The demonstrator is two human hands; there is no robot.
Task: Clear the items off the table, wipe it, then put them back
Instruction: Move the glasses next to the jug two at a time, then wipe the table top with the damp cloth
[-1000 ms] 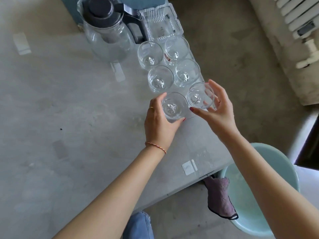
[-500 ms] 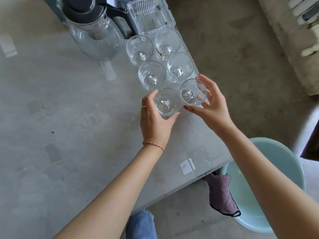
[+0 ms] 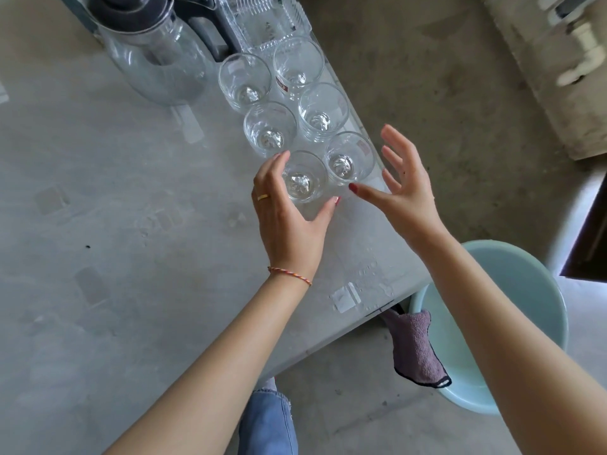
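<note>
Several clear drinking glasses stand in two rows near the right edge of the grey table (image 3: 115, 224). My left hand (image 3: 289, 221) is cupped loosely around the nearest left glass (image 3: 303, 178), with fingers at its left side and the thumb just off its near side. My right hand (image 3: 404, 185) hovers with fingers spread, just right of the nearest right glass (image 3: 348, 159) and not touching it. A glass jug with a dark lid (image 3: 154, 50) and a clear plastic tray (image 3: 266, 21) sit at the far end.
A purple cloth (image 3: 417, 349) hangs over the rim of a pale blue basin (image 3: 538, 290) on the floor beside the table's near right corner. White tape patches (image 3: 345, 295) mark the tabletop. A radiator (image 3: 578, 34) stands at the far right.
Both hands gripped the two nearest glasses before. Now my right hand has let go and drawn back to the right, and my left hand's grip has loosened. The glasses stand on the table.
</note>
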